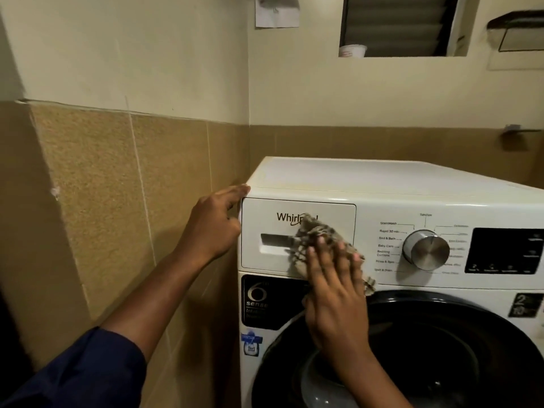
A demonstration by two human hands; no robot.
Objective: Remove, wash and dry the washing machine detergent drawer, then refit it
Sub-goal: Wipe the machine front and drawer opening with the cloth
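Washing machine sits in the tiled corner, with the detergent drawer fitted flush at its top-left front, beside the dial. Your left hand is at the machine's top-left corner, fingers loosely bent and seemingly just touching the edge, gripping nothing. Your right hand presses a checked cloth against the drawer front, fingers straight and slightly spread.

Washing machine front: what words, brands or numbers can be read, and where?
"Whirlp", rest under the cloth: drawer front.
"6 sense": black sticker, smaller print blurred.
Around the dial:
"Sanitize"
"StainWash"
"Rapid 30 min"
"Bed & Bath"
"Baby Care"
"Bedding Curtains"
"Rinse & Spin"
"Spin & Drain"
Too blurred: labels right of the dial, display, blue sticker.
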